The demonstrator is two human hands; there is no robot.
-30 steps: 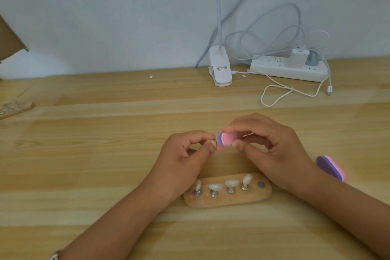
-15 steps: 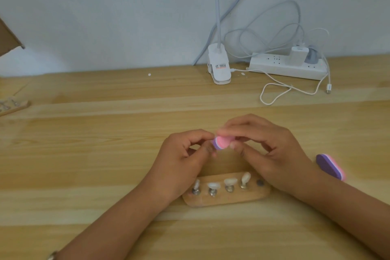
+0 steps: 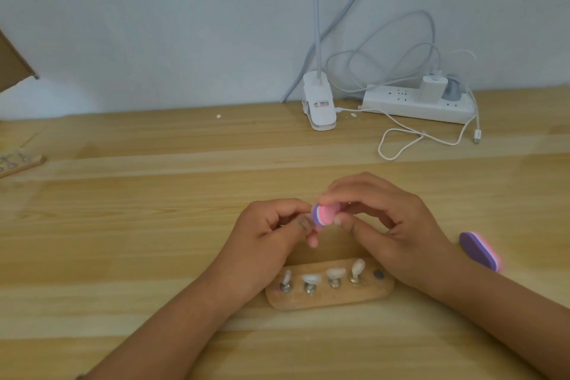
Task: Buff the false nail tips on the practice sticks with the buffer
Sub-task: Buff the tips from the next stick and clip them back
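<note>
My right hand (image 3: 388,225) pinches a small pink and purple buffer (image 3: 324,215) between thumb and fingers. The buffer's end lies against a practice stick pinched in my left hand (image 3: 268,241); the stick and its nail tip are blurred and mostly hidden by my fingers. Below both hands a wooden holder (image 3: 330,296) lies on the table. Several practice sticks with pale nail tips (image 3: 334,274) stand in it, and its rightmost hole (image 3: 378,274) is empty.
A second purple and pink buffer (image 3: 479,251) lies on the table right of my right wrist. At the back stand a white lamp clamp (image 3: 319,106), a power strip (image 3: 419,105) and loose cables (image 3: 401,145). Another holder (image 3: 18,162) sits at the left edge.
The buffer in my right hand has shifted slightly left and down against the stick in my left hand. The holder and the other buffer stay put.
</note>
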